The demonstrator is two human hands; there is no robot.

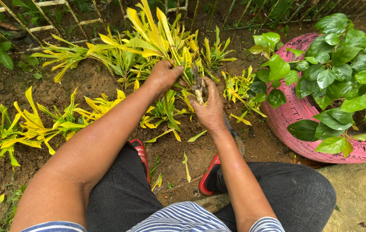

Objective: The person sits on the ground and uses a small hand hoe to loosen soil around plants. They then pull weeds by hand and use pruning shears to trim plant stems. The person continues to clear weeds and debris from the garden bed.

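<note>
Two hands are working one yellow-green plant stem (199, 92) over the soil bed (105, 81).
We're gripping it, left hand (164, 76) above, right hand (210, 109) below; fingertips hidden by leaves, pink tyre planter (294, 111) crowding the right.

1. My left hand (164, 75) is stretched forward, fingers curled shut in a grip.
2. My right hand (209, 110) sits just beside it, fist closed, knuckles up.
3. Both forearms are bare, converging ahead.

Soft, even daylight, faint shadows, sharp focus (slight wide-angle bending at edges).
</note>
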